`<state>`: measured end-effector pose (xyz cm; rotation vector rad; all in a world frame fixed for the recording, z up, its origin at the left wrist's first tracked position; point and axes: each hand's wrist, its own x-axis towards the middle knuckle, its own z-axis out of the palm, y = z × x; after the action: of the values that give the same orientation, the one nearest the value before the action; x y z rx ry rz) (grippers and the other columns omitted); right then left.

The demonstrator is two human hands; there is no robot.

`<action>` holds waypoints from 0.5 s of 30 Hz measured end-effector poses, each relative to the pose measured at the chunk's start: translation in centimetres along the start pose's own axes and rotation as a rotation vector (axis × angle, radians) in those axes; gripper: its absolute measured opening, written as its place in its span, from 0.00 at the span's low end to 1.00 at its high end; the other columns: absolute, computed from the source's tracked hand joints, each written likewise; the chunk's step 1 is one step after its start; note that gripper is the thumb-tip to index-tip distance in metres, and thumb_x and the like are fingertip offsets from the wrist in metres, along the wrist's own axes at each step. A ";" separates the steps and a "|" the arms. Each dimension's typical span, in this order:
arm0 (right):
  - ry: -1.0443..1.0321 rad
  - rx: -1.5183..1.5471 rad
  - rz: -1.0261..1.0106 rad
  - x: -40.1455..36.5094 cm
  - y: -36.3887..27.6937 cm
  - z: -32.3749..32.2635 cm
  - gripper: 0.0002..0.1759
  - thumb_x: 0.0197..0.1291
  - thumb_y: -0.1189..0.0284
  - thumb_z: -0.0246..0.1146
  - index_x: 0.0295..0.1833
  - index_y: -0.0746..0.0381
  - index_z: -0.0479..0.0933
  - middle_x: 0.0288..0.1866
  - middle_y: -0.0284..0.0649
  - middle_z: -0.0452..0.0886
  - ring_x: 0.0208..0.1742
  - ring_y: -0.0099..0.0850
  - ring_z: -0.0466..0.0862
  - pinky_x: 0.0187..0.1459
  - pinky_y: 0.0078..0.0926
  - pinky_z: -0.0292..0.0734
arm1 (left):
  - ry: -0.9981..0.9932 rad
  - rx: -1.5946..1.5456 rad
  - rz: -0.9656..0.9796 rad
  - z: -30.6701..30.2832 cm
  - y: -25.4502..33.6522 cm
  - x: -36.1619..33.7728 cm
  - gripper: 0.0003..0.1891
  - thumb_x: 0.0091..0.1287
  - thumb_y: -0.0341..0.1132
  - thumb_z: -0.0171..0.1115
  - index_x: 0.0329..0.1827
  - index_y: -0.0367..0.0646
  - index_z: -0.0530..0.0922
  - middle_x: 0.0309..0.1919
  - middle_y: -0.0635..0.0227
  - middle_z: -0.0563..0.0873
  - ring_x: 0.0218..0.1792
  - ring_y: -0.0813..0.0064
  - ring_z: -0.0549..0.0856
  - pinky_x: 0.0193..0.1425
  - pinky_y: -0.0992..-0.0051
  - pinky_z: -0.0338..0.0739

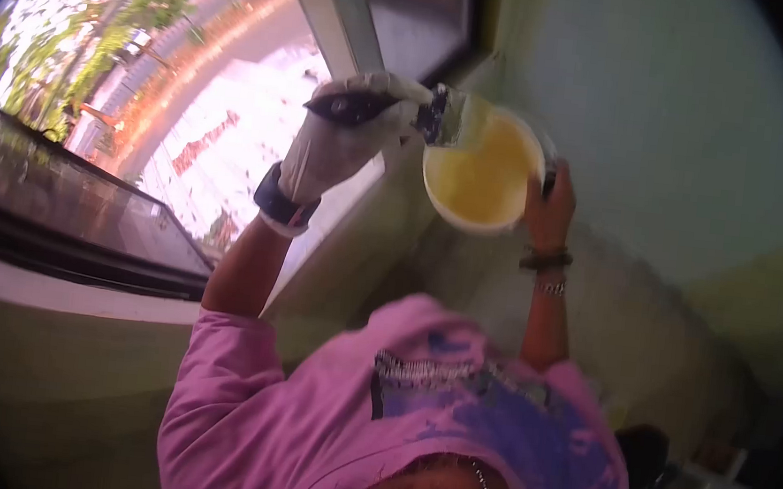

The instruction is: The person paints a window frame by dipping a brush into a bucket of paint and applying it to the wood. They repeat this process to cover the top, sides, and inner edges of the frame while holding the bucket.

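Observation:
My left hand (340,141), in a whitish glove, is closed around a paintbrush. The dark handle of the paintbrush (446,118) shows across the hand, and its flat head points right, over the rim of a white bucket (430,192). Yellow paint (488,174) is inside the bucket. My bare right hand (550,208) grips the bucket at its right side, thumb near the rim; the other fingers are partly hidden. The bucket is held up in the air, its mouth facing me.
An open window (333,22) lies at the left, with a dark-framed pane (86,187) swung outward and bright ground and trees outside. A pale wall (657,129) rises at the right. Blurred items (699,482) sit low at the bottom right.

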<state>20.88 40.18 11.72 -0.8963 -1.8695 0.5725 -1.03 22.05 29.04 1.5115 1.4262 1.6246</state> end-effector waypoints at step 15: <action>-0.066 0.017 0.165 0.2 -2.8 -0.8 0.19 0.54 0.68 0.65 0.49 0.66 0.73 0.27 0.41 0.76 0.26 0.34 0.76 0.33 0.34 0.72 | -0.266 0.699 -0.044 8.6 -16.0 4.5 0.11 0.59 0.36 0.62 0.42 0.43 0.83 0.38 0.62 0.86 0.40 0.64 0.85 0.47 0.70 0.78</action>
<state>20.59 38.64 14.17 -1.0377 -1.8575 0.7249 1.18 34.29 15.00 1.9473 1.9557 0.8711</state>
